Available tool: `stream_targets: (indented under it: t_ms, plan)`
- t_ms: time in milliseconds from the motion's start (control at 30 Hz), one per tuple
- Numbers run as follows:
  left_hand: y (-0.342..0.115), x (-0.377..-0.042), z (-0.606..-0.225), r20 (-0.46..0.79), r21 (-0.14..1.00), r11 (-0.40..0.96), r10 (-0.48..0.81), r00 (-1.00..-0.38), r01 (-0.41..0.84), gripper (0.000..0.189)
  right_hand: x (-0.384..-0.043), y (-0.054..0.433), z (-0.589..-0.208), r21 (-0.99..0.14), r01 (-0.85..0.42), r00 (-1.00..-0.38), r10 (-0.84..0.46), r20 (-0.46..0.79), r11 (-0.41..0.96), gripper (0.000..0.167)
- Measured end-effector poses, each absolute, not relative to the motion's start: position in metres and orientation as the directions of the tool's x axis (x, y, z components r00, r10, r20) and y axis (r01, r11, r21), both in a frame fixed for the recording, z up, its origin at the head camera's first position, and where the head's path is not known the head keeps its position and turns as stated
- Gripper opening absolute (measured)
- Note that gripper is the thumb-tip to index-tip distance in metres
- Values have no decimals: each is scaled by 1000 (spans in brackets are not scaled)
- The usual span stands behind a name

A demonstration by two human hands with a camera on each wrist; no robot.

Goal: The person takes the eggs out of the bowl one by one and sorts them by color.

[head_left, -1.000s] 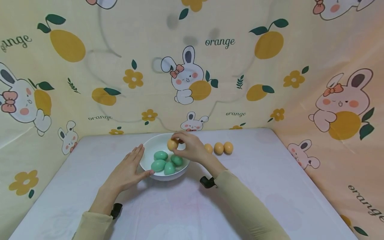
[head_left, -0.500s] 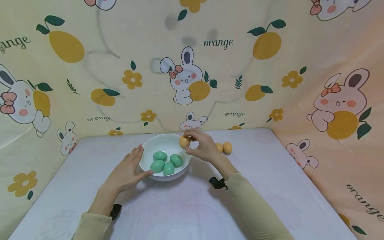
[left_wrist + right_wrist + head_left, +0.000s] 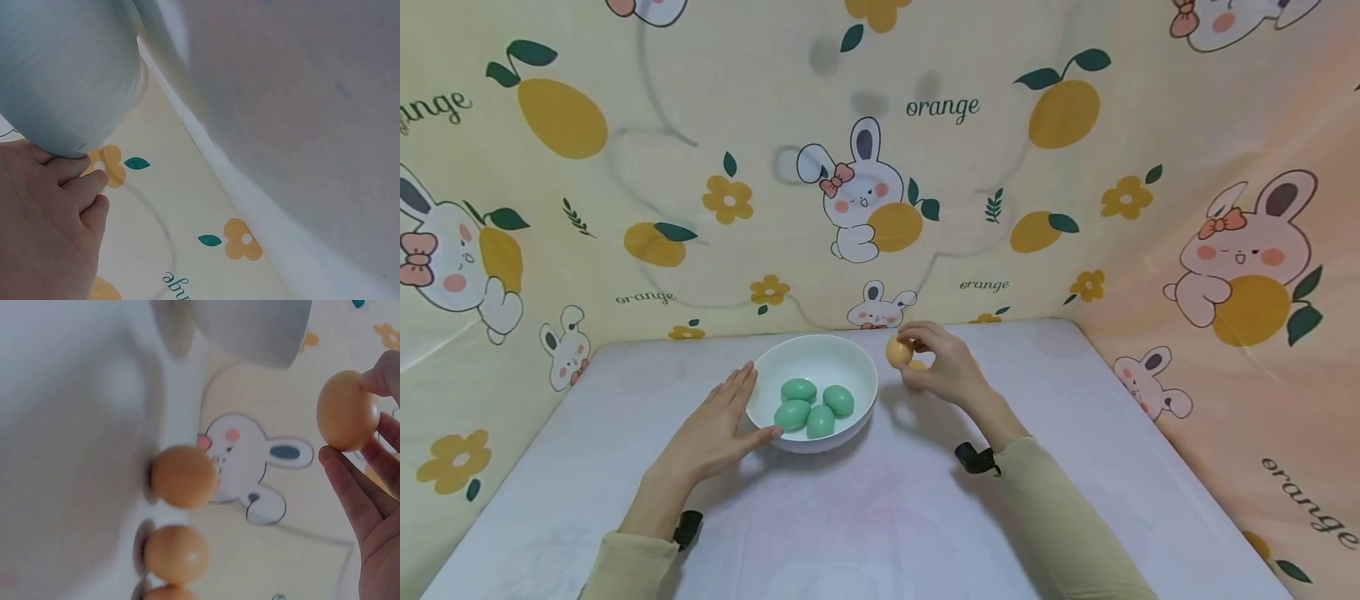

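My right hand [image 3: 946, 367] pinches a brown egg [image 3: 898, 352] between thumb and fingertips, in the air just right of the white bowl [image 3: 868, 425]. In the right wrist view the held egg [image 3: 347, 411] is well apart from the brown eggs on the table, such as the nearest one [image 3: 184, 477]. From the head view most of those are hidden behind the hand. Several green eggs [image 3: 799, 390] lie inside the bowl. My left hand [image 3: 711, 429] rests against the bowl's left side, fingers straight, thumb at the front rim. The left wrist view shows its fingers touching the bowl's outer wall [image 3: 69, 75].
A pale cloth covers the table [image 3: 820, 533]. Behind it and along the sides hangs a cream curtain [image 3: 805, 250] printed with rabbits, oranges and flowers. A dark wrist camera [image 3: 976, 458] sits under the right wrist, another camera [image 3: 688, 530] under the left.
My right hand has carried the brown egg from above the bowl rightward, out past the rim, over the row of brown eggs. The left hand and green eggs stay put.
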State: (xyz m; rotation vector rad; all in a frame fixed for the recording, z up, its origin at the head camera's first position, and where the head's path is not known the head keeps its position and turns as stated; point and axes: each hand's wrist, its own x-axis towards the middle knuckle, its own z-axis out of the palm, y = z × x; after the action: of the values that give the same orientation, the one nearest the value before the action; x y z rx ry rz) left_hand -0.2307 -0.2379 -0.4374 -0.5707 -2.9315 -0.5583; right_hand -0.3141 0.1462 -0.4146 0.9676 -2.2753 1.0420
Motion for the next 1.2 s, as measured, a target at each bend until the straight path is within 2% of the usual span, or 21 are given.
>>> stream_targets:
  t_ms: [133, 367, 600, 900, 1200]
  plan:
    - [-238, -231, -438, 160, 337, 863, 342, -926, 376, 108, -315, 159, -419, -480, -730, -674, -396, 624, 486, 44]
    - [-238, -232, -439, 161, 333, 864, 343, -926, 378, 109, -317, 183, -425, -458, -724, -677, -408, 612, 515, 46]
    - [-238, -233, -439, 168, 331, 863, 344, -924, 382, 108, -315, 206, -427, -468, -681, -718, -386, 579, 563, 44]
    - [-238, -232, -439, 163, 336, 864, 339, -926, 375, 109, -319, 235, -435, -452, -663, -728, -371, 577, 597, 45]
    - [-239, -232, -440, 167, 328, 866, 339, -926, 377, 109, -324, 261, -437, -461, -596, -784, -354, 509, 658, 49]
